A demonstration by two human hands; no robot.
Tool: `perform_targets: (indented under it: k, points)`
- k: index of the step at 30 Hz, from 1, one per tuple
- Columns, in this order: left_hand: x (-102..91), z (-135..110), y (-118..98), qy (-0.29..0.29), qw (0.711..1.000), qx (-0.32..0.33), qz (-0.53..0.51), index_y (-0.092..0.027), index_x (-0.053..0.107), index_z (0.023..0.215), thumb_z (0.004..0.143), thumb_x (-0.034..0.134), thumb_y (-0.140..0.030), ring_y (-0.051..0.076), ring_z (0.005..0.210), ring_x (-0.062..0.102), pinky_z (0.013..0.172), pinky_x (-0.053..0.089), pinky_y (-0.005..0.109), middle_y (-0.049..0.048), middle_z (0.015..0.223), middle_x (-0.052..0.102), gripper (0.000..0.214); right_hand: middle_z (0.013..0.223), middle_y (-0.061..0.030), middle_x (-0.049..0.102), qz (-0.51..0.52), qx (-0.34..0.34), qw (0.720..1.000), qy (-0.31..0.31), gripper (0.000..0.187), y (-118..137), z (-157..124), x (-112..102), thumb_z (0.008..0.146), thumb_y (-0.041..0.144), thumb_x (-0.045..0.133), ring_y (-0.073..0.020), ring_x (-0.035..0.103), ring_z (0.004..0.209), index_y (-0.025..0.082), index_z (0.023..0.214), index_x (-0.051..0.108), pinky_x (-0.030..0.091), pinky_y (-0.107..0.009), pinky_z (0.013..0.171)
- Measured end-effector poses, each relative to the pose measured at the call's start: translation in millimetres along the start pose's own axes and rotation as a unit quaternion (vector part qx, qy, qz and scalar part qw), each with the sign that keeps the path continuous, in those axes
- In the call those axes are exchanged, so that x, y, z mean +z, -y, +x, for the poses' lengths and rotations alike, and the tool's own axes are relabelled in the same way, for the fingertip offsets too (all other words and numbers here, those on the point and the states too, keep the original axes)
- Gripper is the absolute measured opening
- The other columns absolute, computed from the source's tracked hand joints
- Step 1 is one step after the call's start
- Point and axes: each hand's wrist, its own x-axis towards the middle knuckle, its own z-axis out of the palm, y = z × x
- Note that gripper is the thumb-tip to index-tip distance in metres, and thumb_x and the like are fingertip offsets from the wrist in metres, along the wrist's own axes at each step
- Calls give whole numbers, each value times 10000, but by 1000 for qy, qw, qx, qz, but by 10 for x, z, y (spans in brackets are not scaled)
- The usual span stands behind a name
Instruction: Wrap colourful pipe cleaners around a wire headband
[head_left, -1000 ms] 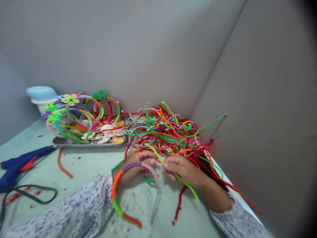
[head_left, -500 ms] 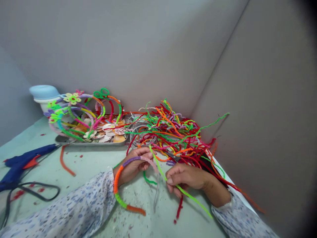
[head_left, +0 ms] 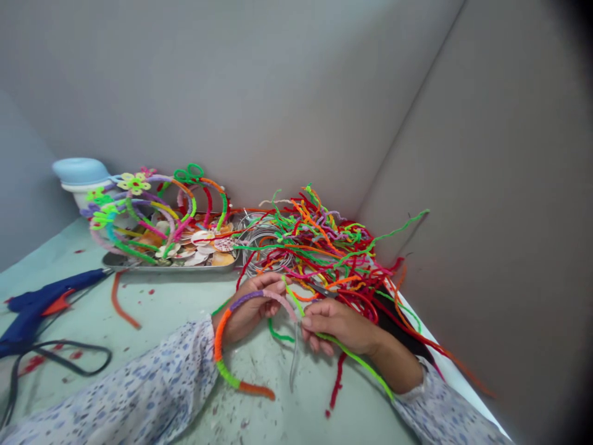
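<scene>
Headband (head_left: pixel 217 346), half-wrapped in fuzzy pipe cleaner, sits light and springy in our left hand (head_left: pixel 250 309), curled closed just above the worktop (head_left: pixel 152 303). Our right hand (head_left: pixel 336 327) pinches a soft lime pipe cleaner (head_left: pixel 356 361) where the wrapping ends. We'd hold the wrapped stretch; a loose tangle (head_left: pixel 324 253) crowds close behind.

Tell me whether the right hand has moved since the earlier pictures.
Yes: the right hand has shifted left in view, closer to the coil of silver wire.
</scene>
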Motion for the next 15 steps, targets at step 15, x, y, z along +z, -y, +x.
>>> perform_targets:
  k: [15]
  points:
    - [21, -23, 12, -4, 999, 32, -5, -134, 578, 737, 748, 643, -214, 25, 484, 432, 443, 327, 127, -35, 631, 481, 104, 463, 11, 580, 38, 32, 999, 13, 268, 46, -36, -90, 777, 305, 541, -68, 477, 335, 113, 611, 627, 312, -159, 329]
